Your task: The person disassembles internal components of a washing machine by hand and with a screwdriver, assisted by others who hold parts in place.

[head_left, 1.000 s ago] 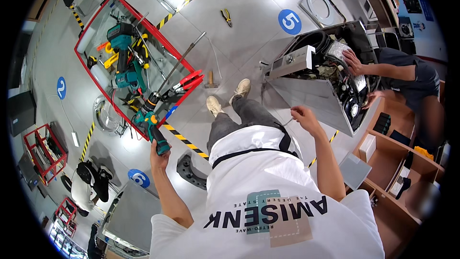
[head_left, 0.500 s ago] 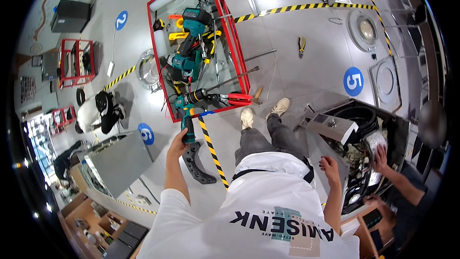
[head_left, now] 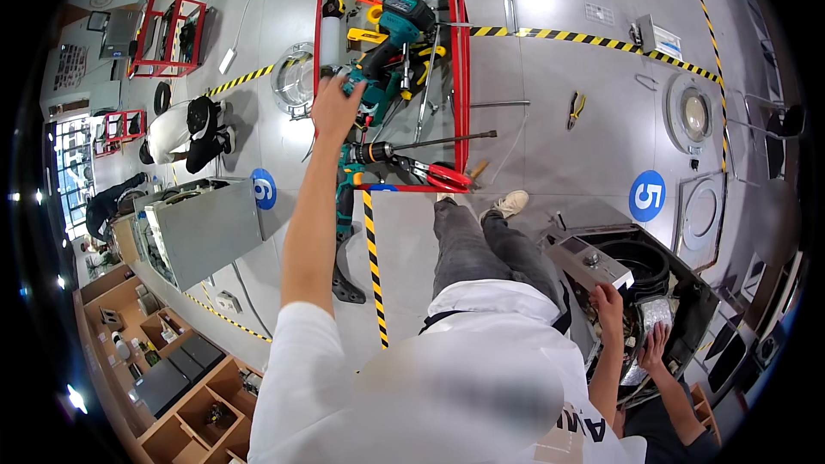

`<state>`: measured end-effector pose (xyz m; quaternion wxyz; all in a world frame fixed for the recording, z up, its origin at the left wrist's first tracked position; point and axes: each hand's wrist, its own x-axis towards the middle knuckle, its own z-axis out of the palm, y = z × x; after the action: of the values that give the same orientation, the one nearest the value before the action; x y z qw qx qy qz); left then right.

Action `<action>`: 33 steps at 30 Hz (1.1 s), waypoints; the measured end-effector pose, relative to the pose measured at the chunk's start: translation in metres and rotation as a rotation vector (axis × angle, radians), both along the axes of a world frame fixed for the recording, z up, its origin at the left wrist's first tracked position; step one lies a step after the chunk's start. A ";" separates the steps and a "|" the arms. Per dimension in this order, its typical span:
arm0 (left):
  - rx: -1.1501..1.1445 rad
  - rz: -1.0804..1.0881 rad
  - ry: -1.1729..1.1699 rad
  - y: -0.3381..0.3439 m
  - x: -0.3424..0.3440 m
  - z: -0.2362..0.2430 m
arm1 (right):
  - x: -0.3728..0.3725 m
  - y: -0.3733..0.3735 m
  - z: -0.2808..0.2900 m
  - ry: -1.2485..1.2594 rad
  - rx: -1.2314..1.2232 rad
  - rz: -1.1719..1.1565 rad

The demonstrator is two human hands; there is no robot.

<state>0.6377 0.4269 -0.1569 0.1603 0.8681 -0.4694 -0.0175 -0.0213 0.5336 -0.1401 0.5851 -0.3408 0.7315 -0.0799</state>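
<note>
My left hand [head_left: 338, 107] is over the left edge of a red-framed cart [head_left: 464, 120], its fingers apart at a teal power tool [head_left: 378, 103]. Whether they touch it I cannot tell. Just nearer lies a teal drill [head_left: 346, 198] with a long bit, its handle past the cart's near corner. Farther back is another teal power tool [head_left: 408, 13] with a battery pack. Red-handled cutters [head_left: 447, 178] rest at the near edge. My right hand [head_left: 608, 305] is loosely closed, nothing visible in it, beside the control panel [head_left: 593, 262] of an opened washing machine [head_left: 696, 292].
A co-worker's hand [head_left: 657, 344] lies on a foil-wrapped part inside the machine. Yellow-handled pliers [head_left: 576, 109], a round door [head_left: 690, 116] and a dark curved part [head_left: 346, 290] are on the floor. A grey cabinet [head_left: 206, 232] stands at left; another person [head_left: 185, 133] crouches behind it.
My left hand has left the drill's handle and moved forward over the cart to the teal tool. My right hand has come up to the control panel. The view has shifted.
</note>
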 end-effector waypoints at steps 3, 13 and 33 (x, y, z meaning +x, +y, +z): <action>0.067 -0.138 -0.063 -0.055 0.011 -0.016 | -0.009 0.019 -0.005 0.035 0.007 -0.027; 0.318 -0.347 -0.022 -0.109 0.027 -0.066 | 0.059 0.084 0.012 0.110 0.080 -0.091; 0.017 -0.684 0.309 -0.113 0.104 -0.066 | 0.105 0.114 0.012 0.264 -0.046 0.046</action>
<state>0.7415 0.3134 -0.2225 0.2068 0.6496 -0.7024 -0.2048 0.0841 0.6476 -0.1283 0.4776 -0.3781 0.7921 -0.0376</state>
